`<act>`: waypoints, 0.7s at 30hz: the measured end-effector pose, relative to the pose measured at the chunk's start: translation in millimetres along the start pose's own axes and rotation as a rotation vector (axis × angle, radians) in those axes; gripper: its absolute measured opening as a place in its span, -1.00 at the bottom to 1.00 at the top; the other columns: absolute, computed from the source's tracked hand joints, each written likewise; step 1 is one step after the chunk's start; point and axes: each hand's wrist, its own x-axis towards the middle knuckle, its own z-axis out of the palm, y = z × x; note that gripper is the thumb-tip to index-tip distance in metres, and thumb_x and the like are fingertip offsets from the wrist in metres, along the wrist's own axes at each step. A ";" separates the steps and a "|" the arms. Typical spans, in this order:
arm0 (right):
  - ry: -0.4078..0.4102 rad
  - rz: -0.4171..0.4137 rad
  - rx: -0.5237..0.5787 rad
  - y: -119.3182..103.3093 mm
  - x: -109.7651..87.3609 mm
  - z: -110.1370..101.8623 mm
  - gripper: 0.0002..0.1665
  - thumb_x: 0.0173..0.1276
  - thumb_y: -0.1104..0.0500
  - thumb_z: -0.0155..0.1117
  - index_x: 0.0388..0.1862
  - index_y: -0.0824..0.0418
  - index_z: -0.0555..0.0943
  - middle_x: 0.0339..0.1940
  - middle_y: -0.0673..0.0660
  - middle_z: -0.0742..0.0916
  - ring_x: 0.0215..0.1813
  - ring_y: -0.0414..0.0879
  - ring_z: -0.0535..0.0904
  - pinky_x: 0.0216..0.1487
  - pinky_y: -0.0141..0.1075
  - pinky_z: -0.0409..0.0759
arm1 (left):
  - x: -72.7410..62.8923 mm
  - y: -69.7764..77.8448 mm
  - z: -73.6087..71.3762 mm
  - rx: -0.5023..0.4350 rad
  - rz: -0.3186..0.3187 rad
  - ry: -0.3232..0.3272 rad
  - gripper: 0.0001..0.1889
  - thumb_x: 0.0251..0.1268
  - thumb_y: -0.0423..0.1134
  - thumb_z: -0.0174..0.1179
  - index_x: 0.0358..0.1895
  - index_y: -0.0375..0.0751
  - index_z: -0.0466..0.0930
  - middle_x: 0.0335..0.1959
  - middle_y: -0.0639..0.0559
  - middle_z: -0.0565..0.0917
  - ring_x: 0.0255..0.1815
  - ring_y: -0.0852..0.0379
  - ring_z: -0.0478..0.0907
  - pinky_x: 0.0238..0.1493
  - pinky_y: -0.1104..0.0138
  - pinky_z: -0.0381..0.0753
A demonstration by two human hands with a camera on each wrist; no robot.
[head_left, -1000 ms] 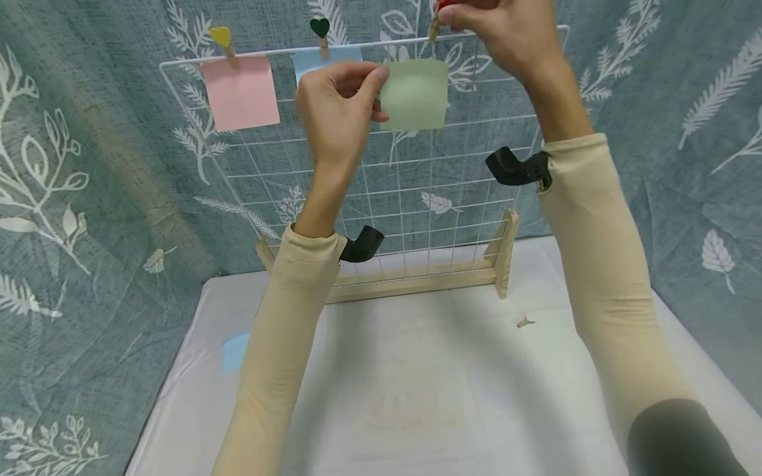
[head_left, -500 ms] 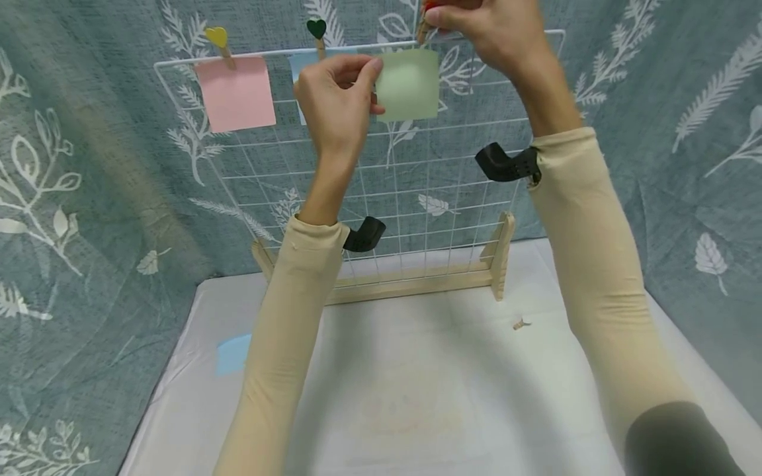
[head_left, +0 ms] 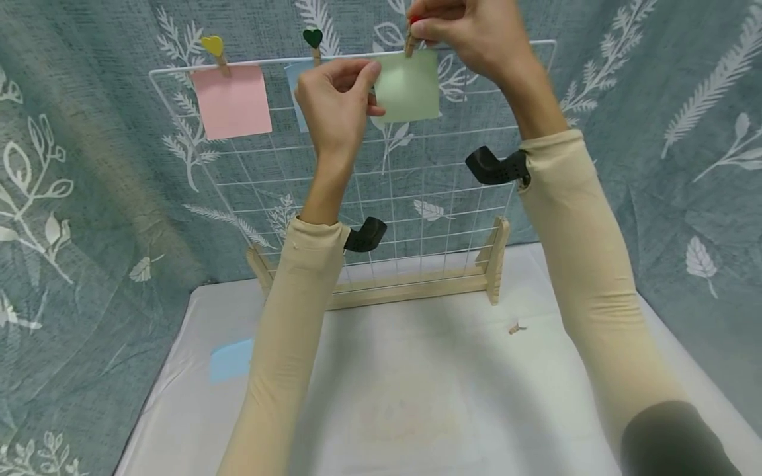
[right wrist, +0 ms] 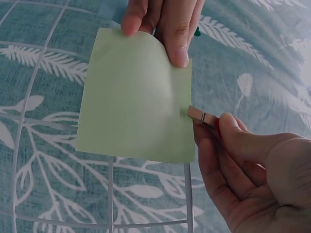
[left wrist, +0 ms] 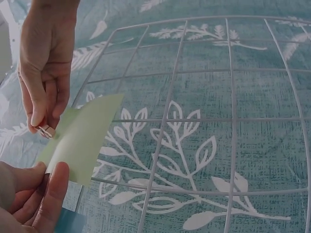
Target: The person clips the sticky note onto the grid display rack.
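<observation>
My left hand (head_left: 336, 99) pinches the left edge of a green paper note (head_left: 407, 89), which lies against the top of a white wire grid (head_left: 393, 162). At the note's top edge my right hand (head_left: 482, 39) pinches a wooden clothespin (right wrist: 203, 116) with a red piece mostly hidden by the fingers. In the right wrist view the clothespin's tip overlaps the edge of the note. A pink note (head_left: 232, 102) hangs from the top bar under a clothespin with a yellow heart (head_left: 212, 45). Partly behind my left hand is a blue note (head_left: 297, 92), under a green-heart clothespin (head_left: 313, 38).
The grid stands in a wooden base (head_left: 411, 291) on a white-covered table (head_left: 411, 396). A loose blue note (head_left: 231, 361) lies at the left, partly behind my left sleeve. A small clothespin (head_left: 516, 328) lies at the right. A patterned curtain (head_left: 89, 198) surrounds the table.
My right hand has brought the clothespin left and down onto the green note's top edge. The green note has risen slightly to the top bar, still pinched by my left hand.
</observation>
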 end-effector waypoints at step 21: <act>-0.040 -0.004 -0.128 -4.8 4.4 0.6 -0.68 0.48 0.18 0.17 0.07 0.33 0.65 0.08 0.21 0.70 0.09 -0.05 0.60 0.17 -0.43 0.57 | 1.7 -4.1 3.0 0.005 0.027 -0.022 -0.85 0.26 -0.38 0.32 -0.27 -0.47 0.73 -0.38 -0.29 0.73 -0.65 0.18 0.55 -0.58 0.45 0.70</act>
